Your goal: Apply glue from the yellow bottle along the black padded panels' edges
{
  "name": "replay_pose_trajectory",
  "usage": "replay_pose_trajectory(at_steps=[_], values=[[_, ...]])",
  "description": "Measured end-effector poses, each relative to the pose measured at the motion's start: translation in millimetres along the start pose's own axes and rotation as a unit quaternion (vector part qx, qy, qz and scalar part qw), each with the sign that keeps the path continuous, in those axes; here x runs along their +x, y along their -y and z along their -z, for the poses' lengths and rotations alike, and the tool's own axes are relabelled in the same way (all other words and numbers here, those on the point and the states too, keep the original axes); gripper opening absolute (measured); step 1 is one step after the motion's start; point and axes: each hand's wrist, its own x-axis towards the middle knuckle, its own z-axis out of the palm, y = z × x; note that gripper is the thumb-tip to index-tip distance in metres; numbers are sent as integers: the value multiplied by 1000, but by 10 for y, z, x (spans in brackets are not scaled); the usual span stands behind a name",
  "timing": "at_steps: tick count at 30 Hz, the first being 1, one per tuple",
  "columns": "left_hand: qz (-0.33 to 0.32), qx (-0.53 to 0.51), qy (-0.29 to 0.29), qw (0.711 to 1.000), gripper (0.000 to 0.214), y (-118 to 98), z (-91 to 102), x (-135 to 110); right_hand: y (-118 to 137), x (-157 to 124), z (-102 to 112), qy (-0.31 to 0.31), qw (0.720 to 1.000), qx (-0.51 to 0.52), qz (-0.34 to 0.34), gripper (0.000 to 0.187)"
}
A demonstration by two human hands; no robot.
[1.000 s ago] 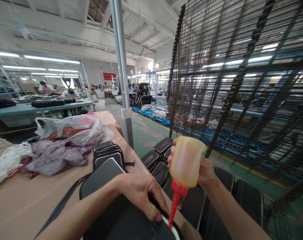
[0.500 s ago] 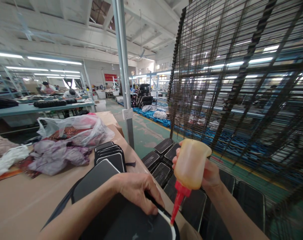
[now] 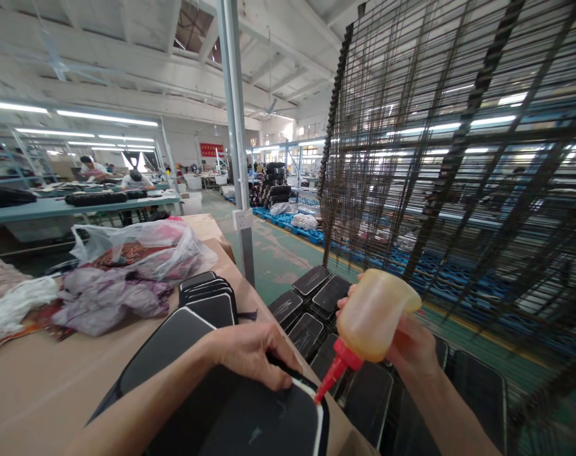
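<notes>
at the bottom middle of the frame i see the black panel (image 3: 250, 411) lying flat on the brown table (image 3: 41, 392), with a white line of glue (image 3: 319, 418) running along its rounded right edge and corner. my left hand (image 3: 252, 353) presses down on the panel's upper edge, fingers curled and clamped on it. my right hand (image 3: 406, 345), lower right of centre, is clenched around the yellowish glue bottle (image 3: 376, 315), tipped so the red nozzle (image 3: 333, 373) touches the panel's corner just beside the left fingertips.

i judge the gluing partly done: the right edge and the near corner carry the white line, while the top edge under my left hand shows little of it, and i cannot tell about the left side, which my arm hides.

a little further up, a stack of black panels (image 3: 207, 294) stands on the table, and more panels (image 3: 311, 304) lie spread on a low rack to the right. beyond, plastic bags of fabric (image 3: 140, 250) sit at middle left, a wire rack (image 3: 459, 158) fills the right side, and people (image 3: 135, 178) work at far benches in the upper left.
</notes>
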Motion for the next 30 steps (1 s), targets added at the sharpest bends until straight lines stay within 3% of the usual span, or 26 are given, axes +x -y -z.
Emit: replay_pose_trajectory(at_steps=[6, 10, 18, 25, 30], values=[[20, 2, -33, 999, 29, 50, 8, -47, 36, -77, -47, -3, 1000, -12, 2, 67], [11, -4, -45, 999, 28, 55, 24, -74, 68, -73, -68, -15, 998, -38, 40, 63], [26, -31, -94, 995, 28, 132, 17, -115, -11, -54, 73, 5, 998, -45, 36, 55], [34, -33, -112, 993, 28, 316, 29, -147, -60, -90, -55, -64, 995, -19, 73, 60], [36, -52, -124, 990, 27, 402, 41, -164, -157, -117, 17, -79, 992, -12, 94, 56]])
